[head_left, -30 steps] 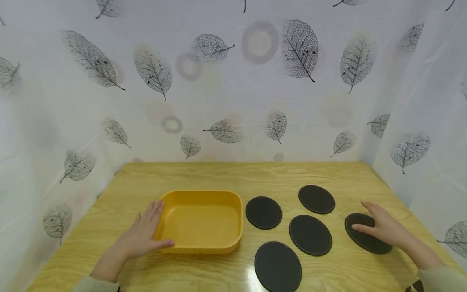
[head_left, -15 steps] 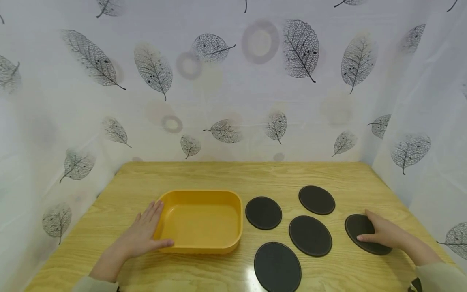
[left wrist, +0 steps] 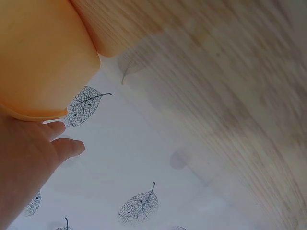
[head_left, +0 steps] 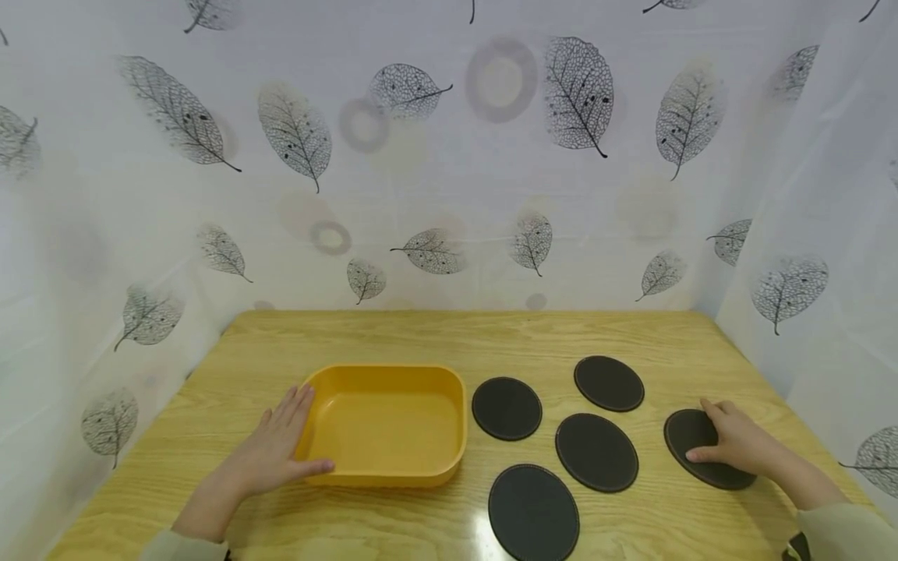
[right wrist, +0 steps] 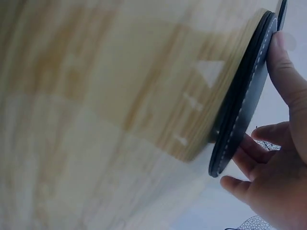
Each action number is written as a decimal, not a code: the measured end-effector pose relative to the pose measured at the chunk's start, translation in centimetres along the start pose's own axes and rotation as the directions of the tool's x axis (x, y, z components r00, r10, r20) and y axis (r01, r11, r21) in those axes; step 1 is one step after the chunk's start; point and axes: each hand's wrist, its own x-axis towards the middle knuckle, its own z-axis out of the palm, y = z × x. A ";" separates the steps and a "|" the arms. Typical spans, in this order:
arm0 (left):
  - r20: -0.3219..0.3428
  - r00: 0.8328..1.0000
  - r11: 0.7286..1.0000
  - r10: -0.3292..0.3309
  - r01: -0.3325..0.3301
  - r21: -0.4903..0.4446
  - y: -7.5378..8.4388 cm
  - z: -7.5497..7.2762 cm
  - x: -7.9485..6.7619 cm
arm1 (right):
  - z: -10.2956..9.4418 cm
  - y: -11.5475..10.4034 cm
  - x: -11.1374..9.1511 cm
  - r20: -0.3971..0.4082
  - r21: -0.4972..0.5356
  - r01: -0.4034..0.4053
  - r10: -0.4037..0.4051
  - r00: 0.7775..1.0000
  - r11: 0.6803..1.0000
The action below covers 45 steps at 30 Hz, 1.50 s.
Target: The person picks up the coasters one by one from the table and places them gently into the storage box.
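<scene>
A yellow plastic box [head_left: 393, 432], open at the top, stands left of centre on the wooden table. Along its left rim lies my left hand [head_left: 270, 452], fingers straight and thumb over the front corner; the left wrist view shows fingertips [left wrist: 72, 147] beside the rim. At the far right, my right hand [head_left: 744, 448] grips a round black coaster [head_left: 687, 438] with white-stitched edging, thumb on its top and fingers at its far edge. From the right wrist view, this coaster [right wrist: 244, 105] has a layered edge; whether it is a stack I cannot tell.
Between box and right hand, several more black coasters lie flat: one beside the box [head_left: 507, 409], one at the back [head_left: 609, 383], one in the middle [head_left: 596, 452], one near the front [head_left: 533, 513]. A leaf-print curtain [head_left: 449, 179] encloses the table [head_left: 421, 335].
My right hand has come down onto the far-right coaster, its fingers and thumb closing in on it. My left hand and the box have stayed put.
</scene>
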 end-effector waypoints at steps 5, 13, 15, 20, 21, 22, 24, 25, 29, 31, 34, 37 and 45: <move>-0.003 1.000 1.000 0.004 -0.004 -0.003 0.1 -0.1 0.0 | -0.4 -0.4 0.0 -0.043 -0.035 -0.011 0.009 0.999 0.999; -0.003 1.000 1.000 -0.001 0.001 -0.002 0.1 0.0 0.1 | -1.9 -1.2 0.1 -0.117 0.019 -0.001 0.004 0.993 1.000; -0.001 1.000 1.000 -0.003 0.003 -0.009 0.1 0.0 0.2 | -2.2 -1.2 0.2 -0.138 0.039 0.012 -0.007 0.990 0.999; 0.007 1.000 1.000 -0.006 0.006 -0.020 0.1 0.0 0.3 | -3.0 -1.2 0.2 -0.189 0.064 0.089 -0.075 0.979 0.994; 0.009 1.000 1.000 -0.006 0.007 -0.021 0.1 0.0 0.3 | -3.2 -1.2 0.1 -0.191 0.071 0.099 -0.084 0.978 0.993; 0.007 1.000 1.000 -0.005 0.005 -0.020 0.1 0.0 0.3 | -3.3 -1.1 0.1 -0.182 0.086 0.104 -0.087 0.979 0.991; 0.005 1.000 1.000 -0.002 0.002 -0.015 0.1 0.0 0.3 | -3.7 -1.1 -0.1 -0.157 0.124 0.101 -0.081 0.984 0.987; 0.004 1.000 1.000 0.001 0.000 -0.011 0.1 0.0 0.3 | -3.8 -1.0 -0.1 -0.150 0.140 0.092 -0.071 0.986 0.986; -0.001 1.000 1.000 0.003 -0.003 0.001 0.0 0.0 0.3 | -4.3 -0.8 -0.3 -0.108 0.280 0.064 -0.034 0.994 0.958; -0.001 1.000 1.000 0.002 -0.002 0.002 0.0 0.1 0.3 | -4.4 -0.7 -0.4 -0.091 0.385 0.056 -0.022 0.996 0.921; -0.001 1.000 1.000 0.001 -0.001 0.002 0.0 0.1 0.3 | -4.5 -1.0 -0.3 -0.054 0.597 0.046 -0.017 0.998 0.801; 0.001 1.000 1.000 -0.001 0.001 0.000 0.1 0.1 0.2 | -4.6 -2.1 -0.1 -0.023 0.766 0.015 0.004 1.000 0.643; -0.005 1.000 1.000 -0.011 0.011 0.001 0.1 0.1 0.0 | -4.0 -7.3 1.9 -0.032 0.972 0.017 0.061 0.998 0.236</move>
